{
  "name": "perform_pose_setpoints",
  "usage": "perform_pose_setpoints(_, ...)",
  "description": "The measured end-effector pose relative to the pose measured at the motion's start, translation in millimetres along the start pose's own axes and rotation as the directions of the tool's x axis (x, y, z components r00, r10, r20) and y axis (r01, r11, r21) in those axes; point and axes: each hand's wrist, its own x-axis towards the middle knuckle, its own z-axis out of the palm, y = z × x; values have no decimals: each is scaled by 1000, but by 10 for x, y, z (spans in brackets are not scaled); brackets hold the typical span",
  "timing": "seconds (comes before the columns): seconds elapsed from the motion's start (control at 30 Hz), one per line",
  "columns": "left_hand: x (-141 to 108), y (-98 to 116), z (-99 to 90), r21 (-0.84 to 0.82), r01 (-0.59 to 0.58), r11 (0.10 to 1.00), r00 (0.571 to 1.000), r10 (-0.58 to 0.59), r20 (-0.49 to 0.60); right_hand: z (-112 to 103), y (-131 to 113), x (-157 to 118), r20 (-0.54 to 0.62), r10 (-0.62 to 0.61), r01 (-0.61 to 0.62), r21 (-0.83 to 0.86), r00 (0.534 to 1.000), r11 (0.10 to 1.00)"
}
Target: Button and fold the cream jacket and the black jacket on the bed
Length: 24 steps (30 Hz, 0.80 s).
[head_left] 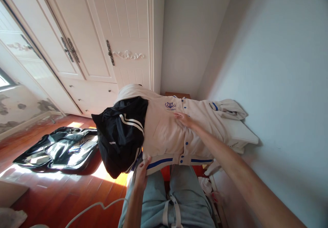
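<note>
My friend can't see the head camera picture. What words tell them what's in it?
The left hand holds the blue-striped hem of a cream jacket while the right hand is open over its front. Next to it lies a black garment with white stripes, and an open suitcase sits on the wooden floor by white cupboards.

Cream jkt (pixel 160 132), front up, spread sideways over white counter (pixel 250 136). Blue btns (pixel 187 143) down the front, blue emblem (pixel 170 105) on chest nr top. Hem (pixel 164 161) w/ blue stripe runs along near side. Sleeve (pixel 232 109) w/ blue band bunched at far R. Body mostly flat, few wrinkles.
</note>
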Motion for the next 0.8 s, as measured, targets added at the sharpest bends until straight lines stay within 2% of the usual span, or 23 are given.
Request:
perform_pose_setpoints(0.07, -55, -80, 21, -60, 19, 998, 997, -14, 80, -98, 72, -195, -87, 0, -2, -14, 996, 1000)
perform_pose_setpoints(0.17, -83, -161, 76, -151, -16, 988, 996, 28, 80, -204, 246, -564, -186, -38, 10, -148, 982, 989)
perform_pose_setpoints(0.23, -66, -198, 118, -181, -33, 983, 997, 45, 67, -238, 367, -791, -193, -26, -27, -268, 981, 963)
perform_pose_setpoints(0.33, -29, -236, 143, -160, -49, 986, 999, 52, 15, -249, 508, -993, -134, 47, -93, -361, 990, 928)
perform_pose_setpoints(0.43, -30, -250, 74, -137, -13, 990, 999, 7, -45, -244, 596, -1011, -74, 91, -112, -386, 993, 916)
perform_pose_setpoints(0.6, -94, -258, -93, -158, 24, 987, 997, -36, -72, -208, 630, -939, -100, 93, -123, -360, 991, 925)
perform_pose_setpoints(0.7, -98, -276, -101, -78, 61, 995, 994, -68, -90, -123, 485, -947, -123, 125, -165, -402, 984, 900)
perform_pose_setpoints(0.8, -92, -327, -88, 85, 110, 990, 981, -94, -171, -6, 223, -946, -108, 102, -137, -408, 989, 903)
